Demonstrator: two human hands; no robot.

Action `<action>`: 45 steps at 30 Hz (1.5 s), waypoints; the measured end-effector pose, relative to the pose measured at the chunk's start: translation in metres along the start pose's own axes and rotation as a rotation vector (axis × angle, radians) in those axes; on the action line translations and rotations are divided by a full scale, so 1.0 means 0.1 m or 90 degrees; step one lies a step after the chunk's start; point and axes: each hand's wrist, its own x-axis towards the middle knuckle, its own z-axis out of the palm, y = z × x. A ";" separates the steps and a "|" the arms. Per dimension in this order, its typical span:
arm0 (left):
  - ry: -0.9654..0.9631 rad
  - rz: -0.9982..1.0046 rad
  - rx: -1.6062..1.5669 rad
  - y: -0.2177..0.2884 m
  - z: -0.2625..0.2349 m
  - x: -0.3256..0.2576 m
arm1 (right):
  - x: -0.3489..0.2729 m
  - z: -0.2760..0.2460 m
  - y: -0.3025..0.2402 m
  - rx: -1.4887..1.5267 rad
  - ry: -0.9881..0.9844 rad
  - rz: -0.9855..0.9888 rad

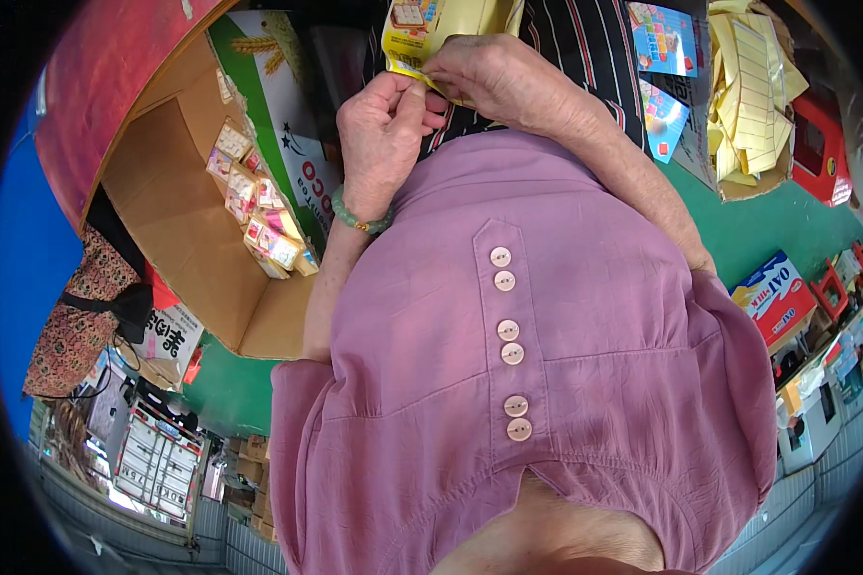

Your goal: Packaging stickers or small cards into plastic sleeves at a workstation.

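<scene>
A yellow printed card sheet [455, 27], which looks folded, lies over my lap at the top of the view. My left hand [390, 129], with a green bead bracelet [360, 213] at the wrist, is closed with thumb and fingers pinching the sheet's near lower corner. My right hand [494, 81] is closed on the same edge, its fingertips meeting those of the left. The fingers partly hide the edge, and the sheet's top runs out of view. Black striped cloth [585, 57] covers my lap underneath.
To the left stands an open cardboard box [163, 163] with several small printed packets [254, 206] inside. Blue printed cards [664, 38] lie to the right, beside a box of yellow folded sheets [753, 91]. Farther right are a red plastic object [820, 144] and a red-and-blue carton [772, 297].
</scene>
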 end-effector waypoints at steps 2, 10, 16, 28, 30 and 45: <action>-0.001 0.001 -0.003 0.00 0.00 0.01 | 0.00 0.01 -0.01 -0.020 0.003 0.003; -0.005 0.009 0.014 -0.02 -0.03 0.02 | 0.02 0.05 -0.01 -0.052 0.006 -0.002; -0.005 0.007 0.013 -0.02 -0.03 0.01 | 0.04 0.06 0.01 -0.122 0.027 -0.003; 0.002 -0.028 -0.080 -0.04 -0.07 0.11 | 0.04 -0.06 -0.02 0.057 0.002 0.048; 0.001 -0.016 -0.081 -0.07 -0.06 0.12 | 0.02 -0.02 0.05 0.051 0.025 0.023; 0.015 -0.003 -0.100 -0.09 -0.06 0.13 | 0.02 -0.07 0.05 0.206 0.027 0.065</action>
